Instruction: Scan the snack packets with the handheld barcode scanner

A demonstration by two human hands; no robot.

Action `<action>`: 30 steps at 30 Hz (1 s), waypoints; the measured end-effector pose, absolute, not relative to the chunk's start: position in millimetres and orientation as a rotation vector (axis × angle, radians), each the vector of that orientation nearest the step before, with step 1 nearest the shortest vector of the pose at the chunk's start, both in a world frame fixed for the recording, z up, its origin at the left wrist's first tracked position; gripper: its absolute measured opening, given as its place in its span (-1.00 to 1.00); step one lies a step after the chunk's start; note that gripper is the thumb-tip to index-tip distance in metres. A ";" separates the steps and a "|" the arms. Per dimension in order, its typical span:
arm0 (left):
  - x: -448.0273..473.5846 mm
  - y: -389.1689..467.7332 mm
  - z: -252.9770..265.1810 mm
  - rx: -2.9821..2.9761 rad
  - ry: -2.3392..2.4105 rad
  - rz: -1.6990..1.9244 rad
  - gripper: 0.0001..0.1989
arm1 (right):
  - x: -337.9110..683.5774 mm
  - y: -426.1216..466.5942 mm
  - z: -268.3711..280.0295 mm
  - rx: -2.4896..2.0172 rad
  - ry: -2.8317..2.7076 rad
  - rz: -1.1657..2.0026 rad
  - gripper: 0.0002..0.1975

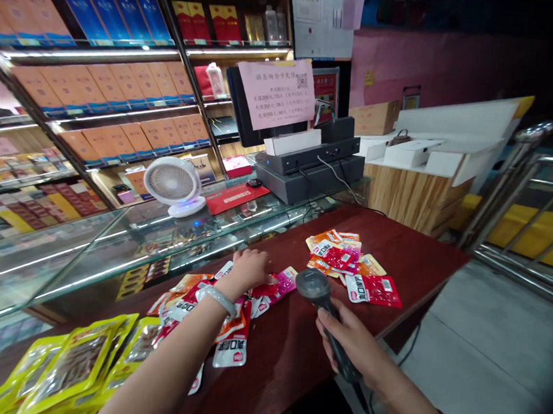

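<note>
Scanner [314,288] is in the R hand [347,334], held up over the tabletop [288,361] by its front edge, to the right of the L pile of packets [181,305] & nearer the wearer than the R pile [337,253]. Prob. light & stiff, hard plastic shell; smooth handle might slip a bit, so best taken round the grip, as here, w/ the cord [366,407] hanging clear below. R hand is wrapped round that handle, thumb across it, fingers curled in; forearm comes in from lower right, scanner head tipped up & away.

L hand [252,267] is palm down on the L pile, fingers bent; tips partly hidden, so can't tell if it has hold of a packet or only rests there. Forearm slants up from bottom centre, bracelet [219,299] near the wrist. Packets look light, soft & glossy, so poss. slippery; pinch by a flat edge or corner. Yellow bags [77,363] lie at near left, beside the L forearm
</note>
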State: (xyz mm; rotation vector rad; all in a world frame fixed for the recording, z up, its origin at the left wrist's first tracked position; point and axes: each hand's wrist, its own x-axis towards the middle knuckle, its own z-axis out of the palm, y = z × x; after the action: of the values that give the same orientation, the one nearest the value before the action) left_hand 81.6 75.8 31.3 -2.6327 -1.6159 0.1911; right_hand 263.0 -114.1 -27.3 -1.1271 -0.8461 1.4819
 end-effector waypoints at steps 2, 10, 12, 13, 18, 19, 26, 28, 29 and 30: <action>107.6 75.4 28.4 -2.685 -1.612 0.044 -0.50 | 269.5 -116.8 -31.3 -1.138 -0.823 1.475 -0.60; 214.7 90.5 -11.9 -2.714 -1.895 -0.262 -0.42 | 285.2 -130.0 -38.0 -1.216 -0.781 1.421 -0.61; 226.9 96.2 -18.3 -2.681 -1.974 -0.325 -0.46 | 286.5 -132.8 -38.1 -1.236 -0.776 1.396 -0.61; 230.4 98.2 -20.2 -2.679 -2.014 -0.351 -0.49 | 287.2 -134.0 -37.9 -1.244 -0.774 1.388 -0.61; 221.4 98.0 -18.6 -2.762 -2.131 -0.437 -0.63 | 291.4 -136.7 -36.9 -1.257 -0.763 1.381 -0.59; 214.1 96.6 -16.9 -2.771 -2.116 -0.460 -0.65 | 292.2 -136.5 -37.1 -1.247 -0.766 1.383 -0.59; 142.4 79.3 -3.2 -2.709 -2.120 -0.549 -0.67 | 288.6 -131.9 -37.8 -1.184 -0.780 1.395 -0.61; 127.8 72.2 -0.8 -2.691 -2.149 -0.555 -0.67 | 284.7 -131.0 -37.5 -1.163 -0.777 1.400 -0.63; 122.5 68.8 -0.2 -2.686 -2.149 -0.565 -0.67 | 282.5 -130.7 -37.2 -1.147 -0.780 1.406 -0.63; 118.2 65.9 0.1 -2.687 -2.140 -0.577 -0.67 | 280.2 -130.6 -37.0 -1.131 -0.782 1.414 -0.64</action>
State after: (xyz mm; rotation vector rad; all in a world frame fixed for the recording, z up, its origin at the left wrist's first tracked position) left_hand 118.2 65.9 0.1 -2.6869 -2.1400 -0.5771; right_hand 280.2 -130.6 -37.0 -1.1306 -0.7825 1.4142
